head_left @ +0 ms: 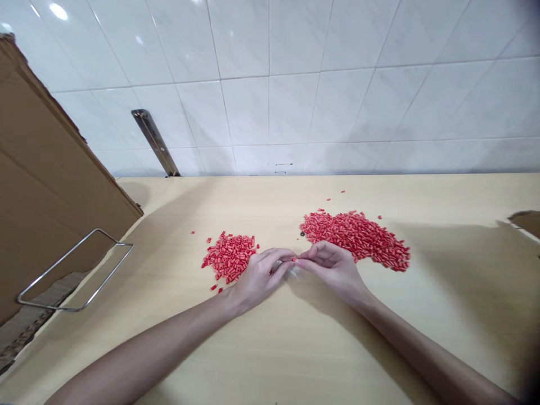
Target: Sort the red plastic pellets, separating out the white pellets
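Observation:
Fingertips of my left hand (264, 273) and my right hand (335, 270) meet over the table, both pinching a small red piece (294, 259). Just left of my left hand lies a smaller pile of red tube-like pieces (229, 256), partly behind the hand. Beyond my right hand spreads a larger pile of red pieces (358, 236). A small dark ring (302, 234) rests at that pile's left edge. Something whitish and translucent (292, 273) shows beneath my fingers; its shape is unclear.
The pale table (236, 349) meets a tiled wall (291, 107). At the left stand a large cardboard piece (46, 169) and a metal wire loop (76, 242). A metal bracket (156, 143) leans at the wall. More cardboard (527, 222) is at the right edge.

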### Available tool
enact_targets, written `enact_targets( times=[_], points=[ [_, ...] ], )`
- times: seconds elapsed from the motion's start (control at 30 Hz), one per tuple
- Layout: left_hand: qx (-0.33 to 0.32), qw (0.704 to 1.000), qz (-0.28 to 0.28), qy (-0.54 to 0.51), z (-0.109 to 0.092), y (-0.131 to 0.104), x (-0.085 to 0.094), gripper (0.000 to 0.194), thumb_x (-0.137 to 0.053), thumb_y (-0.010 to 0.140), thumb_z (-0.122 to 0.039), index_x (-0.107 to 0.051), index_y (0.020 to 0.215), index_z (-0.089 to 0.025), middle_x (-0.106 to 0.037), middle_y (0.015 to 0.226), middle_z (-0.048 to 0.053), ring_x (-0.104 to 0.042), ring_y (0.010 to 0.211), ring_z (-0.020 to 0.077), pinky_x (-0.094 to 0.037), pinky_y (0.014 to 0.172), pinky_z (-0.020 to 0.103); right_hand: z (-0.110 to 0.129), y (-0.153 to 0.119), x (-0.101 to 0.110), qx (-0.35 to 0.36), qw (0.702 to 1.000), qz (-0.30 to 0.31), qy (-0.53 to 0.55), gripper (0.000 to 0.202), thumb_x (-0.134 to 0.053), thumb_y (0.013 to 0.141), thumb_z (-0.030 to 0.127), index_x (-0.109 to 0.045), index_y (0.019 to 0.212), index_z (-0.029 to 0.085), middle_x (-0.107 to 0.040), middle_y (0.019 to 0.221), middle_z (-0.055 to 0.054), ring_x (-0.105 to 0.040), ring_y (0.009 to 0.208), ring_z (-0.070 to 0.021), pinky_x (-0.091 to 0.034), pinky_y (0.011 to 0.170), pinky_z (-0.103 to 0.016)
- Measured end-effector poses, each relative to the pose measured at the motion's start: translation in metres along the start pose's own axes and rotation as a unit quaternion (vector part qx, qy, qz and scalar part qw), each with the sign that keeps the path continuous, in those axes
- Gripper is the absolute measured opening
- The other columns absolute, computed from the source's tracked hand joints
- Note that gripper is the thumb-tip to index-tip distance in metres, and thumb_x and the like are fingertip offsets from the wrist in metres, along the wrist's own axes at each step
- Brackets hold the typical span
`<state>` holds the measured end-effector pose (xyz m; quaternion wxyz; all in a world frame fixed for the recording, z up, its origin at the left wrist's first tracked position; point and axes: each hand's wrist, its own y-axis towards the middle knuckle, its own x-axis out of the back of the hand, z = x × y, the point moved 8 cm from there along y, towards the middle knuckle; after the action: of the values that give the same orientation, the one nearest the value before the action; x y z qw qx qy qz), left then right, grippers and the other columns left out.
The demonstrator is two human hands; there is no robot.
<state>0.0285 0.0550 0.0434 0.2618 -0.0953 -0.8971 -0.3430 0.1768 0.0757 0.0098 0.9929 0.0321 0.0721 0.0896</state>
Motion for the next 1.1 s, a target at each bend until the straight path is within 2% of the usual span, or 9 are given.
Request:
enact_targets(
  times=[0.23,0.43,0.53,0.6,0.73,0.8,0.9,0.93,1.1],
  points=[
    [0.011,1.0,0.009,-0.008,0.001,0.001,-0.001,0.016,-0.059,0.091,-0.021,-0.066,0.104,-0.019,-0.074,0.096,0.006,-0.07,0.085,0.0161,-0.057,0.078,0.029,0.008,0.0,-0.001,0.031,0.999,-0.01,-0.021,0.029,-0.085,0.065,0.031,-0.058,0.071,0.021,-0.073,0.077,-0.004,-0.07,0.075,-0.0191,-0.059,0.076,-0.034],
    [0.084,0.995,-0.038,-0.034,0.012,0.004,0.007,0.013,-0.063,0.087,-0.021,-0.068,0.099,-0.019,-0.073,0.095,0.005,-0.069,0.086,0.0167,-0.056,0.076,0.027,0.027,0.0,0.057,0.119,0.958,-0.238,-0.109,0.025,-0.079,0.074,0.034,-0.061,0.085,0.021,-0.069,0.09,-0.006,-0.068,0.081,-0.0186,-0.057,0.078,-0.034],
    [0.129,0.989,-0.062,-0.039,0.021,0.015,0.021,0.014,-0.062,0.086,-0.02,-0.068,0.099,-0.018,-0.073,0.09,0.004,-0.067,0.081,0.0154,-0.053,0.076,0.027,0.032,0.0,0.07,0.153,0.939,-0.274,-0.14,0.024,-0.077,0.077,0.034,-0.06,0.088,0.021,-0.066,0.087,-0.005,-0.065,0.077,-0.017,-0.056,0.073,-0.032],
    [0.143,0.989,-0.037,-0.023,0.023,0.024,0.031,0.014,-0.062,0.085,-0.021,-0.069,0.098,-0.018,-0.072,0.089,0.004,-0.066,0.081,0.0158,-0.052,0.076,0.028,0.035,0.0,0.061,0.175,0.94,-0.242,-0.168,0.02,-0.075,0.078,0.033,-0.061,0.086,0.021,-0.066,0.083,-0.004,-0.064,0.074,-0.017,-0.055,0.07,-0.032],
    [0.181,0.964,0.181,0.075,0.033,0.031,0.029,0.016,-0.063,0.083,-0.032,-0.071,0.09,-0.02,-0.073,0.092,0.003,-0.064,0.085,0.0185,-0.048,0.074,0.029,0.037,-0.005,0.018,0.212,0.942,-0.093,-0.245,0.009,-0.075,0.076,0.025,-0.068,0.079,0.021,-0.068,0.077,-0.004,-0.065,0.073,-0.019,-0.053,0.07,-0.033],
    [0.192,0.943,0.254,0.102,0.038,0.026,0.028,0.017,-0.064,0.081,-0.034,-0.072,0.087,-0.02,-0.072,0.088,0.003,-0.065,0.081,0.0192,-0.046,0.068,0.028,0.04,-0.013,-0.008,0.273,0.904,0.003,-0.33,0.012,-0.074,0.076,0.022,-0.07,0.088,0.02,-0.07,0.084,-0.007,-0.066,0.08,-0.0216,-0.054,0.074,-0.036],
    [0.195,0.933,0.283,0.11,0.04,0.022,0.027,0.014,-0.065,0.078,-0.031,-0.072,0.081,-0.019,-0.072,0.08,0.003,-0.064,0.076,0.019,-0.043,0.06,0.027,0.037,-0.025,-0.032,0.366,0.814,0.094,-0.442,0.018,-0.068,0.081,0.017,-0.068,0.099,0.017,-0.071,0.088,-0.01,-0.066,0.085,-0.0238,-0.054,0.077,-0.04],
    [0.196,0.93,0.29,0.111,0.039,0.021,0.026,0.013,-0.064,0.079,-0.03,-0.072,0.079,-0.019,-0.072,0.078,0.003,-0.064,0.073,0.0184,-0.042,0.059,0.026,0.036,-0.027,-0.034,0.381,0.798,0.107,-0.454,0.017,-0.066,0.083,0.015,-0.067,0.099,0.017,-0.072,0.087,-0.01,-0.066,0.084,-0.0232,-0.054,0.076,-0.04],
    [0.189,0.924,0.31,0.117,0.036,0.021,0.026,0.012,-0.064,0.078,-0.026,-0.07,0.072,-0.018,-0.069,0.068,0.002,-0.063,0.065,0.0172,-0.04,0.055,0.026,0.032,-0.028,-0.037,0.41,0.785,0.133,-0.445,0.015,-0.057,0.089,0.008,-0.065,0.097,0.018,-0.073,0.082,-0.007,-0.067,0.08,-0.0193,-0.055,0.072,-0.034]
  ],
)
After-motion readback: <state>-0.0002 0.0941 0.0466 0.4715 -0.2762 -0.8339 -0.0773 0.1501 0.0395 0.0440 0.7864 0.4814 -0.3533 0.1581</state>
